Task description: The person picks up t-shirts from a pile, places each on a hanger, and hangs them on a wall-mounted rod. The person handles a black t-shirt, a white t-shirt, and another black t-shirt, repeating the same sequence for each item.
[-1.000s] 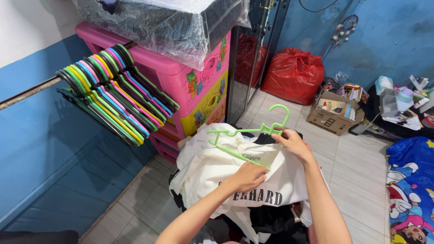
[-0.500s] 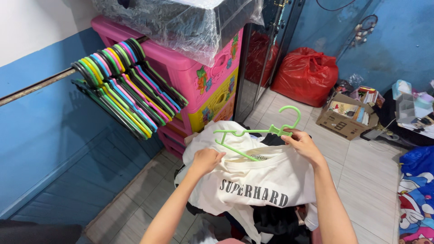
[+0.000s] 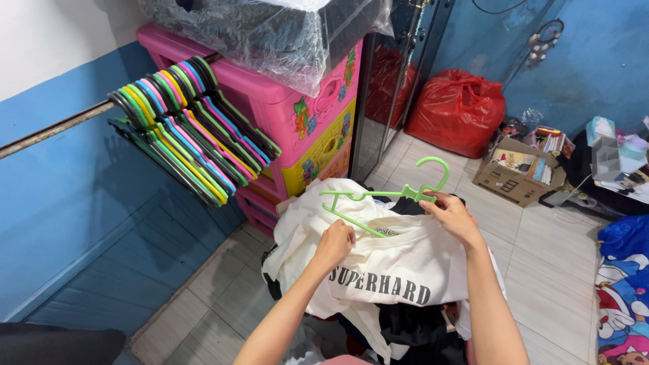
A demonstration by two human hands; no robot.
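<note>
We saw the right hand [image 3: 451, 216] pinching the light green plastic hanger [image 3: 385, 197] near its hook, while the left hand [image 3: 334, 245] gripped the cream printed cotton T-shirt [image 3: 399, 267] draped above the dark clothes pile [image 3: 412, 334].

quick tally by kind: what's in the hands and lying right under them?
Green hanger, right hand at its neck: 1
White T-shirt, left hand gripping it: 1
Pile of dark clothes underneath: 1
Total: 3

One green hanger [image 3: 378, 203], one white shirt [image 3: 399, 263], one red bag [image 3: 456, 111], one cardboard box [image 3: 515, 182].
</note>
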